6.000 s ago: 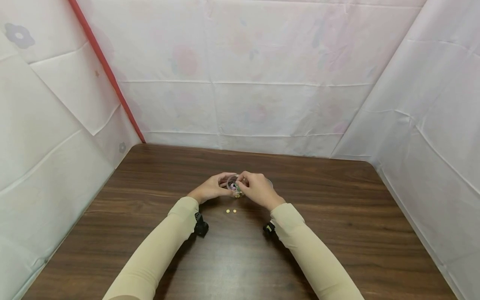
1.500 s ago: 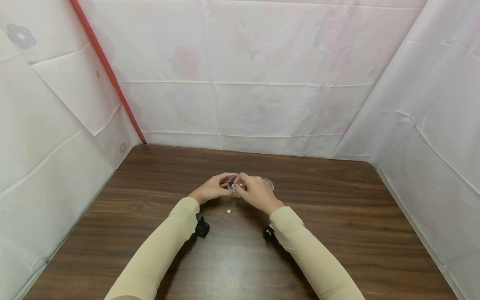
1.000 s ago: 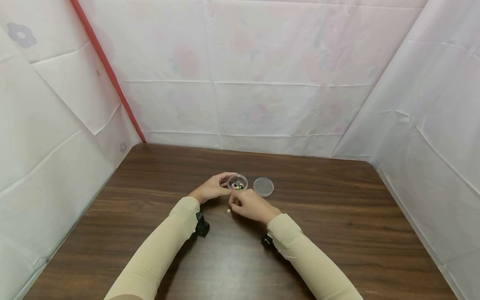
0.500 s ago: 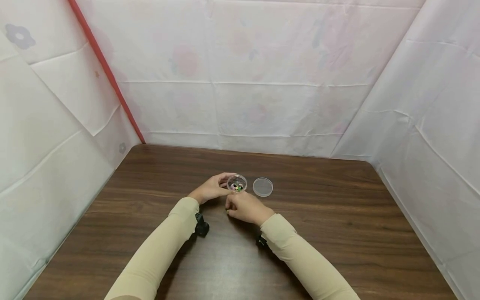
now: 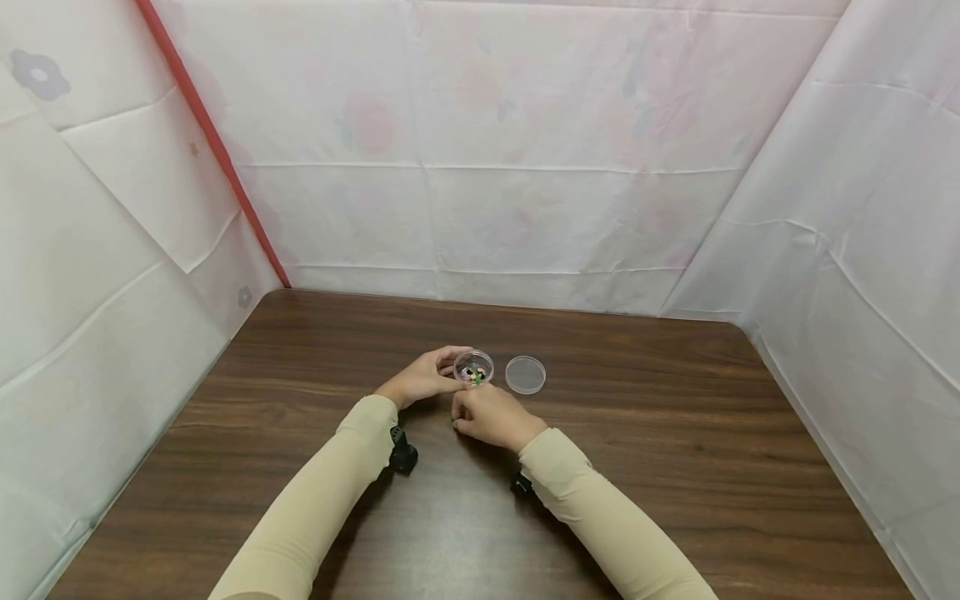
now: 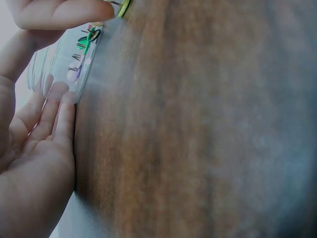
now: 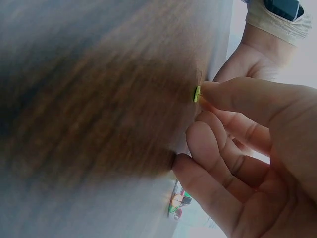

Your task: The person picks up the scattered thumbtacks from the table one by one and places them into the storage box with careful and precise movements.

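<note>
A clear round plastic dish stands on the table, with several coloured thumbtacks in its bottom. My left hand holds the dish at its left side, fingers behind and thumb in front. Just in front of the dish, my right hand is low over the table. Its thumb and forefinger pinch a yellow thumbtack whose flat head faces the tabletop; the other fingers are loosely bent. Seen from the left wrist, the yellow thumbtack has its metal point toward the fingertips.
A clear round lid lies flat to the right of the dish. The dark wooden table is enclosed by pale floral cloth at the back and sides. Small black cameras are worn under both wrists.
Two yellow thumbtacks lay on the table at first, then one. My right hand has come from over the dish down to that one, uncovering the lid. My left hand has stayed put.
</note>
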Demonstrator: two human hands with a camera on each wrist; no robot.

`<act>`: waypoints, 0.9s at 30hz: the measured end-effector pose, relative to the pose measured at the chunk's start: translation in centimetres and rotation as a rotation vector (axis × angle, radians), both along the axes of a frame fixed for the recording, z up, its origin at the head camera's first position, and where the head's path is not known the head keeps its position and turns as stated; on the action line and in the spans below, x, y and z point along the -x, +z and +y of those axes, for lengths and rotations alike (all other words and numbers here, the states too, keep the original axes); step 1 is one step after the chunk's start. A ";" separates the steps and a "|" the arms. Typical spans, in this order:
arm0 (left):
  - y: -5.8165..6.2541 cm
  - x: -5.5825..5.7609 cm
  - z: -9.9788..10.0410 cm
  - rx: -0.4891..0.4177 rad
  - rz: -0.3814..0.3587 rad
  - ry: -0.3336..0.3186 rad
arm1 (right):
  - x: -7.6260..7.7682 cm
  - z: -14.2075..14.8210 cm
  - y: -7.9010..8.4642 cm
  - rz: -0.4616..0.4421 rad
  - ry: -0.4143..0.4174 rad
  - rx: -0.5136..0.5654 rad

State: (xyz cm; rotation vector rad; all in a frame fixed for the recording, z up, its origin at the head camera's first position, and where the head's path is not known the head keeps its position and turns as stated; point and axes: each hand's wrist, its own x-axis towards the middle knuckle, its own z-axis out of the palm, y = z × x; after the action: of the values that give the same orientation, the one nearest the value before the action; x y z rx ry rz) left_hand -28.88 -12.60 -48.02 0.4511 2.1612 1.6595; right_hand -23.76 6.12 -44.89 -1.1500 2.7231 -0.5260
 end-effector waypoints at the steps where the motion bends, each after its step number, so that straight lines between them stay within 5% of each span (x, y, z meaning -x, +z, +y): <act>1: 0.0 0.0 0.0 0.001 -0.002 0.001 | 0.0 0.0 0.0 0.003 -0.002 -0.002; 27: -0.3 0.3 -0.1 -0.009 -0.006 0.004 | 0.4 0.5 -0.3 -0.038 -0.001 0.046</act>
State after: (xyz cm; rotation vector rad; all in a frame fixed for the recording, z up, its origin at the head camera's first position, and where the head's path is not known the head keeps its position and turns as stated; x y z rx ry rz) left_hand -29.15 -12.72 -48.36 0.4442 2.1526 1.6708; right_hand -24.20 6.60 -45.16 -1.1374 2.6926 -0.6074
